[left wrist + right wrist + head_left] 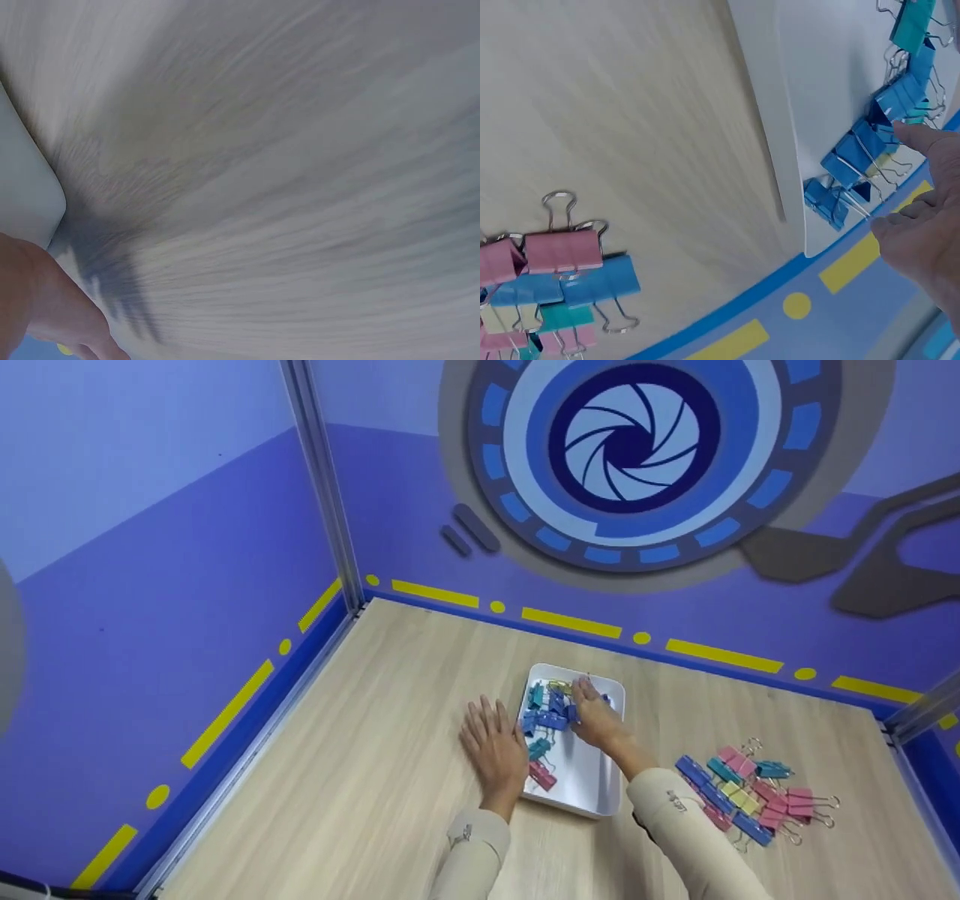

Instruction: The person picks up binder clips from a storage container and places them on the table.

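Observation:
A white tray (589, 780) holds blue binder clips (552, 721), teal binder clips (539, 748), a yellow one near its far end and a red binder clip (542, 775). My right hand (598, 723) reaches into the tray's far half, fingers extended beside the blue clips. In the right wrist view, the thumb (919, 136) touches or nearly touches a blue clip (900, 97). With fingers spread, my left hand (496, 750) lies along the tray's left side; its palm side is hidden. Only part of this hand (64, 307) appears in the left wrist view, beside the tray corner (34, 195).
Right of the tray, a loose pile of pink, blue, teal and yellow binder clips (739, 796) lies on the wooden table (360, 750). Blue-purple panels (405, 510) border the table at the back and left, with a metal post (322, 480) in the corner.

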A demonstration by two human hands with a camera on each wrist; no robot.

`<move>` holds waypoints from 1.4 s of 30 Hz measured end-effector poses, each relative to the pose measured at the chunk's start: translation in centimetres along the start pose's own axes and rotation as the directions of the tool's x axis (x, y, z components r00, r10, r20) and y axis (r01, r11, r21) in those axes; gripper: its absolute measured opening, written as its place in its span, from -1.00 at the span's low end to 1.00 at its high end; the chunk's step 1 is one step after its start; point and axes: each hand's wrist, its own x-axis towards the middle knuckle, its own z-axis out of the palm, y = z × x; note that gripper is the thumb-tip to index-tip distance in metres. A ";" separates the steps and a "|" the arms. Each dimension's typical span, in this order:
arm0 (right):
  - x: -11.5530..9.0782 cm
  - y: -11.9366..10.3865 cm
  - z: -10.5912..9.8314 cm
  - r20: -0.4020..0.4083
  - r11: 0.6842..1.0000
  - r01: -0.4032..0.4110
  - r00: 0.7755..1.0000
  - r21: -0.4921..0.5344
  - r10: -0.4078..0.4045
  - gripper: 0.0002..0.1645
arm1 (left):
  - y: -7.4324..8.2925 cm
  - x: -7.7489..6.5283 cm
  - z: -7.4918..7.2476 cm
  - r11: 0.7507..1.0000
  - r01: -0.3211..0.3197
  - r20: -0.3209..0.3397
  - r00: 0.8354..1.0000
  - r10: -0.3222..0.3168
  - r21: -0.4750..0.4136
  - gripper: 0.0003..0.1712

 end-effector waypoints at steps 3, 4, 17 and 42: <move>-0.3 0.4 0.4 -0.064 0.998 -0.004 0.998 -0.058 0.001 -0.27 | 0.5 -0.6 0.1 1.000 -0.014 0.011 1.000 0.014 -0.013 -0.35; -0.5 0.5 0.4 -0.100 0.996 0.001 0.995 -0.084 -0.010 -0.36 | 0.6 -0.6 0.1 1.000 -0.019 0.014 1.000 0.019 -0.019 -0.35; -3.1 1.0 1.7 -0.124 0.971 0.182 0.972 -0.154 -0.202 -0.88 | 0.3 -0.2 -0.3 1.000 -0.011 0.027 1.000 0.011 -0.004 -0.35; -12.8 3.7 -6.2 -0.110 0.979 0.038 0.994 0.199 -0.016 -0.83 | -0.6 -0.2 -0.7 1.000 -0.015 0.047 0.999 0.015 -0.004 -0.34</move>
